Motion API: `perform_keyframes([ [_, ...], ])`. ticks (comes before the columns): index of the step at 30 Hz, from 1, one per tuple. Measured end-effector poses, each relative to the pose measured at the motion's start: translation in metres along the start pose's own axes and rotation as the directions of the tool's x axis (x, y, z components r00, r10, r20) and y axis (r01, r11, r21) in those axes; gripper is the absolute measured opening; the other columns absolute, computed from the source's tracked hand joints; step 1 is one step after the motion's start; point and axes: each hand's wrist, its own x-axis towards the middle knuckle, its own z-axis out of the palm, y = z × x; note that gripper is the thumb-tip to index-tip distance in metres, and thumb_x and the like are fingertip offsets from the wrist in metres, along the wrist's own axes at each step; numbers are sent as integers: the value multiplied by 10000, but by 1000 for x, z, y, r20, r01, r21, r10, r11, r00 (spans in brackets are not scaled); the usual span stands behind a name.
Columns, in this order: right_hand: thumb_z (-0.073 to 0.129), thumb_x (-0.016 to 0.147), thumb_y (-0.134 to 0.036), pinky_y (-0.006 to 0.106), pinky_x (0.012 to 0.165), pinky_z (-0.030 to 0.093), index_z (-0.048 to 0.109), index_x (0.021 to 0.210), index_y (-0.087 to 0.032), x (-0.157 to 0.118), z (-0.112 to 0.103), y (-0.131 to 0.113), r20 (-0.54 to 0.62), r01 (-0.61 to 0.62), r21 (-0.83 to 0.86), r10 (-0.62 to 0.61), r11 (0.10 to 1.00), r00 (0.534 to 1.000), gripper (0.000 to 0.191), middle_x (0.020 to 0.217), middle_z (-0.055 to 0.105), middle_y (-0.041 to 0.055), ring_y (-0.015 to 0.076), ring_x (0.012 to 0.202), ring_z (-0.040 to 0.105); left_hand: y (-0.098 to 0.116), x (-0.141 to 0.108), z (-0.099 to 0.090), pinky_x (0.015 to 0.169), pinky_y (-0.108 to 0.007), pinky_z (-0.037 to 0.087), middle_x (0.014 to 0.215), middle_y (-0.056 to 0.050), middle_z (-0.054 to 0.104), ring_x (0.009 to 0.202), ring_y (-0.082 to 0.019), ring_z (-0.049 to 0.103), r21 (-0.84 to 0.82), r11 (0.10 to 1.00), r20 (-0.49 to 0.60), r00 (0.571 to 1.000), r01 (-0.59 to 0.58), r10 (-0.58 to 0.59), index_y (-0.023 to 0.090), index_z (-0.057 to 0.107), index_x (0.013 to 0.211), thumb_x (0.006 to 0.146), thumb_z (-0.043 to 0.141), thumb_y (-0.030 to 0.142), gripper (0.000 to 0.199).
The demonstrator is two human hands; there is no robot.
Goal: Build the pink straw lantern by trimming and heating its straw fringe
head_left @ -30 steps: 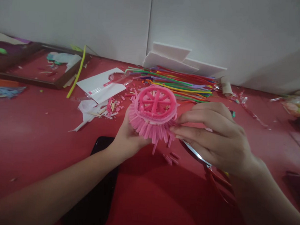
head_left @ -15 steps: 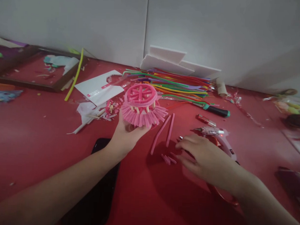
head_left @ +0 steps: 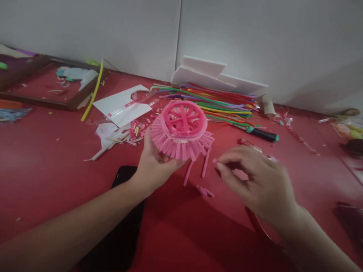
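Head view: the pink fringed piece (head_left: 183, 133) is raised over the red counter (head_left: 172, 239), straight ahead of me, with its spoked ring uppermost and tilted toward the camera. Its central axis runs up and toward me; the fringe radiates outward below the ring. My left hand (head_left: 155, 167) is the nearer one, curled around the underside from the left, thumb below the fringe; the rest of that grip is hidden. My right hand (head_left: 257, 182) is positioned to the right of the fringe and apart from it, thumb and forefinger closed to a pinch on a small pink piece (head_left: 214, 161). The governing relation is this gap: the small piece lies just right of the fringe's lower right edge. Its long axis cannot be determined. Two pink strips (head_left: 206, 164) and several short pink pieces (head_left: 205, 191) lie on the counter between and below the hands. Compared with the frame half a second earlier, my right hand is raised from beside the short pieces, and the ring is tipped further toward the camera, concealing the pale sticks beneath it.
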Motion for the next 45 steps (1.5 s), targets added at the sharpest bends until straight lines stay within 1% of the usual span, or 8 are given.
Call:
perform_keyframes([
  [2, 631, 969, -146, 278, 655, 558, 656, 937, -245, 8, -2, -7, -177, 24, -43, -32, 999, 984, 107, 825, 730, 6, 155, 719, 680, 0, -1, -1, 1061, -474, 562, 1277, -117, 669, 1272, -327, 653, 14, 1000, 9, 1000, -21, 21, 283, 444, 1381, 600, 975, 324, 945],
  [4, 632, 975, -149, 290, 672, 581, 658, 940, -245, 14, 0, -13, -243, 26, -82, -45, 996, 969, 106, 829, 726, 10, 164, 730, 686, 2, -2, -1, 1078, -484, 547, 1251, -105, 666, 1273, -332, 646, 28, 999, 23, 999, -40, 39, 274, 456, 1363, 611, 963, 322, 909],
  [11, 650, 978, -137, 312, 756, 630, 714, 964, -241, 20, 8, -23, -223, 33, -104, -56, 994, 973, 123, 868, 777, 39, 196, 806, 750, 8, -3, 2, 1045, -488, 569, 1139, -75, 694, 1159, -310, 698, 36, 999, 0, 1000, -19, 19, 278, 465, 1214, 608, 941, 251, 771],
  [23, 643, 985, -135, 294, 795, 597, 747, 942, -213, 22, 8, -21, -181, 95, -104, -113, 990, 977, 137, 874, 784, 41, 184, 827, 745, 7, -3, 0, 1124, -513, 529, 1131, -65, 716, 1301, -341, 645, 57, 998, 9, 999, -34, 34, 287, 473, 1202, 565, 991, 256, 821],
  [31, 679, 985, -209, 320, 787, 580, 724, 990, -172, 20, 5, -13, -136, 166, -84, -176, 983, 975, 58, 910, 756, 67, 193, 852, 710, 7, -4, 1, 980, -412, 616, 1163, -68, 720, 1106, -263, 730, 32, 999, -4, 999, -38, 38, 269, 510, 1239, 605, 947, 199, 773],
  [34, 669, 995, -300, 367, 776, 578, 721, 1087, -155, 22, -3, -8, -131, 237, -108, -250, 965, 959, 179, 947, 727, 96, 215, 858, 687, 8, -3, 0, 1029, -415, 598, 1288, -104, 699, 1223, -290, 689, -21, 1000, 21, 1000, 3, -3, 264, 511, 1331, 602, 961, 227, 857],
  [37, 659, 995, -276, 390, 769, 565, 716, 1147, -236, 22, -9, 0, -134, 334, -185, -361, 924, 923, 168, 963, 710, 60, 216, 854, 684, 9, -1, -1, 1052, -422, 590, 1368, -125, 681, 1274, -305, 670, -81, 996, 74, 997, 31, -25, 270, 512, 1373, 607, 971, 243, 893],
  [45, 752, 946, -193, 374, 776, 556, 743, 1123, -204, 24, -3, 15, -133, 432, -257, -474, 864, 870, 177, 980, 737, 44, 184, 851, 691, 5, -3, -2, 966, -416, 624, 1308, -126, 710, 1198, -312, 711, -112, 989, 153, 985, 101, -83, 264, 503, 1390, 579, 1000, 239, 952],
])
